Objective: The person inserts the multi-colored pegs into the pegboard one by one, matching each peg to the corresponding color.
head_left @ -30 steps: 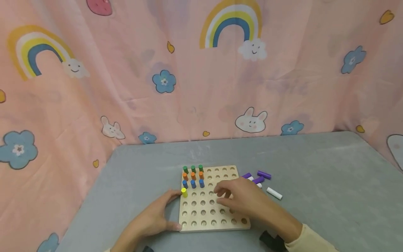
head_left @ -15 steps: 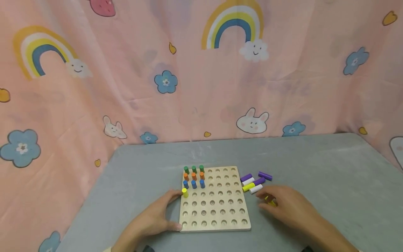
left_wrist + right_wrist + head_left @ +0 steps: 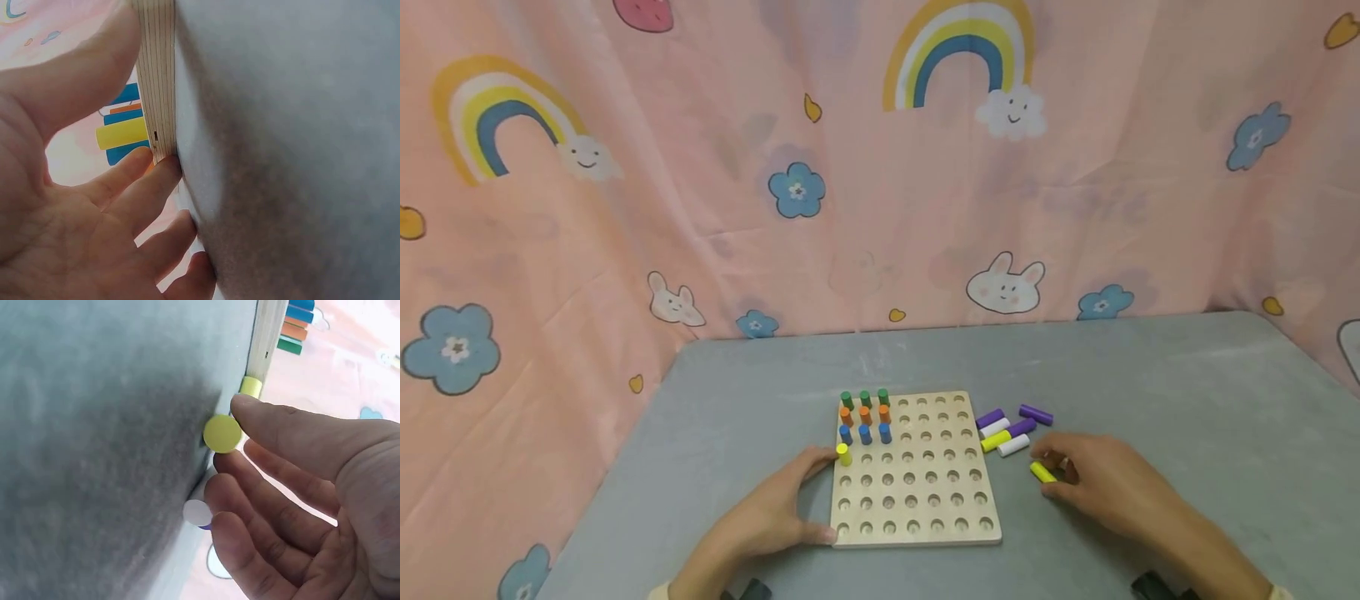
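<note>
In the head view, my left hand (image 3: 767,510) rests against the left edge of the wooden pegboard (image 3: 943,479), thumb at its near corner and fingers further up the side. Upright in the board stand green pegs (image 3: 864,401), orange pegs (image 3: 865,416), blue pegs (image 3: 865,434) and one yellow peg (image 3: 844,455). Right of the board, my right hand (image 3: 1105,479) pinches a loose yellow peg (image 3: 1042,472) low at the table top. That peg's round end (image 3: 222,434) faces the right wrist camera, between thumb and fingers. A white peg (image 3: 197,512) lies beside the fingertips.
Loose purple pegs (image 3: 1036,414), white pegs (image 3: 1013,446) and another yellow peg (image 3: 996,441) lie close to the board's right edge on the grey table (image 3: 1187,392). A pink patterned curtain (image 3: 880,192) hangs behind the table and at both sides.
My right hand has moved right, from above the board to the table beside it, and now pinches a yellow peg there. The left hand stays at the board's edge.
</note>
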